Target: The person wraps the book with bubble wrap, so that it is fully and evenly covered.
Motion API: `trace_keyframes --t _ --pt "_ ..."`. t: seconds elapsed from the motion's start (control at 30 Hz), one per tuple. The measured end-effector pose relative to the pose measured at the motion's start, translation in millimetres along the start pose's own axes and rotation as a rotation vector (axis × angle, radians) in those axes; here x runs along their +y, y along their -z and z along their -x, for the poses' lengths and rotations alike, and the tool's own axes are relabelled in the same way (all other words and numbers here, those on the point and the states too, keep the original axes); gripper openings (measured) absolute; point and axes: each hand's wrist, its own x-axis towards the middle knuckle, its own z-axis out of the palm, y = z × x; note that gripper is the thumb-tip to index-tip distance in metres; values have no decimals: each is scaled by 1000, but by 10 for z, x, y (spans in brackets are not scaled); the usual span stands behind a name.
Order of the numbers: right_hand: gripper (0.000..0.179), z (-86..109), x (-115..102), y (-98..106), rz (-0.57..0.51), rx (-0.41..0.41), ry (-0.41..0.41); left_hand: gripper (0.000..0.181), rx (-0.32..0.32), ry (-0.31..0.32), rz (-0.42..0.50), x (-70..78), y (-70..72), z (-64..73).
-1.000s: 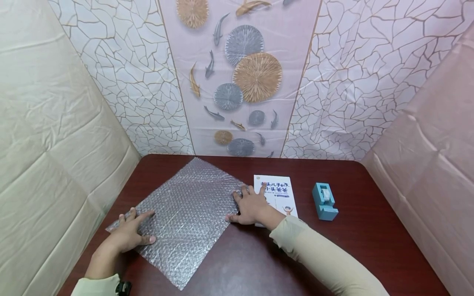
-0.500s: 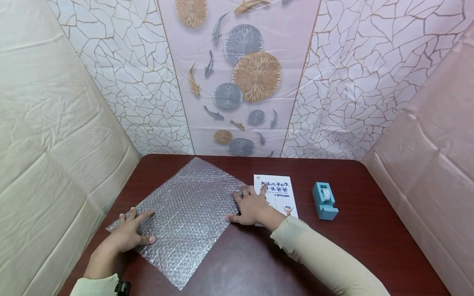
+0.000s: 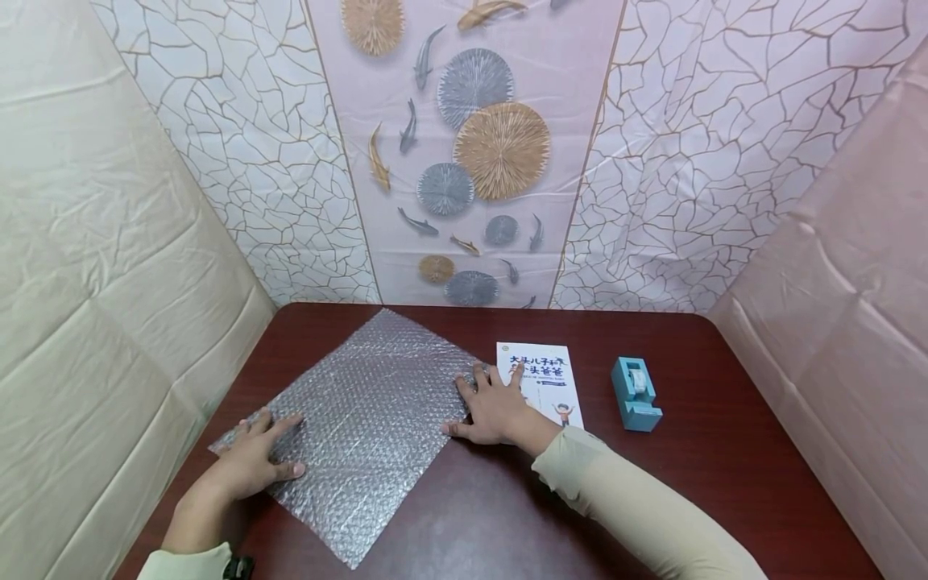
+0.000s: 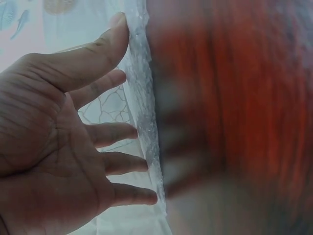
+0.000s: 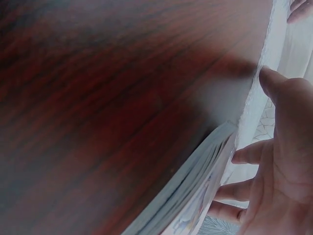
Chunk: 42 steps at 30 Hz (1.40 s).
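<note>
A square sheet of bubble wrap (image 3: 370, 403) lies flat on the table, turned so one corner points toward me. My left hand (image 3: 250, 461) rests with spread fingers on its left corner. In the left wrist view, the fingertips of this hand (image 4: 73, 132) touch the edge of the sheet (image 4: 142, 93). On the right corner lies my right hand (image 3: 496, 407), fingers spread and its outer fingers over a white book (image 3: 554, 387). The right wrist view has the thumb of that hand (image 5: 288, 147) at the wrap's edge, with the book's pages (image 5: 186, 181) beside the fingers.
A blue tape dispenser (image 3: 636, 395) with a roll of clear tape stands right of the book. The dark red wooden table (image 3: 464, 515) backs onto a patterned cloth wall (image 3: 464, 242). Pale cloth (image 3: 94, 282) hangs at the left side.
The left fingers have bent slightly on the wrap's left corner. The little finger side of the right hand has shifted a bit over the book; the sheet lies almost unmoved.
</note>
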Motion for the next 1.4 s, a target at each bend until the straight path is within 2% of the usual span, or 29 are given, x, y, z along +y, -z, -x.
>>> trace_keyframes --t 0.27,0.63,0.8,0.93,1.13,1.23,1.33,1.4 --pt "101 18 14 -7 -20 0 1 92 -12 -9 -45 100 21 22" --pt "97 41 60 -13 -60 23 22 87 -6 -28 -19 168 19 5" --pt "96 50 71 -18 -71 26 32 81 6 -31 -52 187 10 -11" --pt "96 62 75 -16 -81 35 47 80 49 -53 -66 107 -47 -59" --pt "94 98 81 22 -87 57 61 81 132 -93 -65 -123 -222 -159" --pt "94 118 88 34 -83 57 63 82 142 -112 -62 -153 -237 -172" --pt "94 131 99 38 -85 59 73 81 142 -120 -54 -117 -217 -163" --pt "94 136 107 41 -88 62 83 79 175 -136 -38 -92 -217 -152"
